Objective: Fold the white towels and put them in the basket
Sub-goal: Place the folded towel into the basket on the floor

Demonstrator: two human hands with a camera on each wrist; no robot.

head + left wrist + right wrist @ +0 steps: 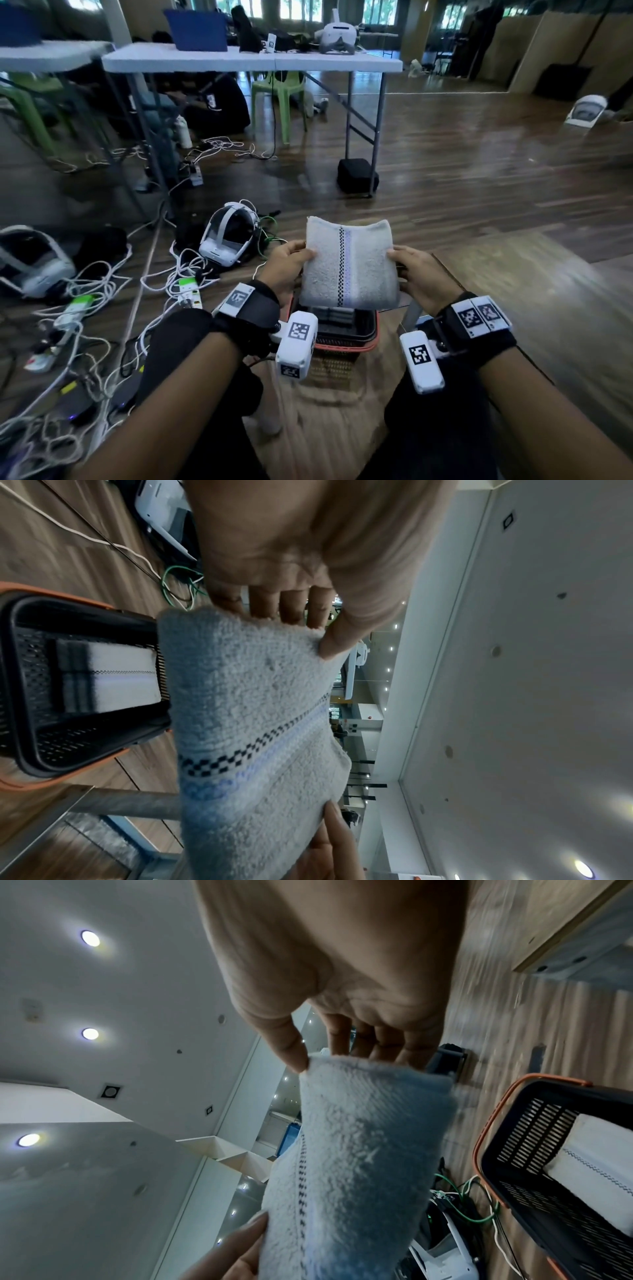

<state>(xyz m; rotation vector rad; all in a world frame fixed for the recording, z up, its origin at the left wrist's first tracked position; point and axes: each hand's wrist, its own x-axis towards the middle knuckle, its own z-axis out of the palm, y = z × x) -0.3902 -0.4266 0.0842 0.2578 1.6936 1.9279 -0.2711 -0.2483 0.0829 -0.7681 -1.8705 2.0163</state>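
I have the folded towel (349,265) pinched at its side edges by my left hand (286,270) and right hand (419,274), directly above the basket (371,330), stripe running away from me.

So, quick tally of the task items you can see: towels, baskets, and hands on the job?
Towels: 2, the held towel and the folded towel in the basket
Baskets: 1, the black basket
Hands: 2, left hand and right hand
Total: 5

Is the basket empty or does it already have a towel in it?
Not empty. The basket already holds a folded white towel, seen in both wrist views.
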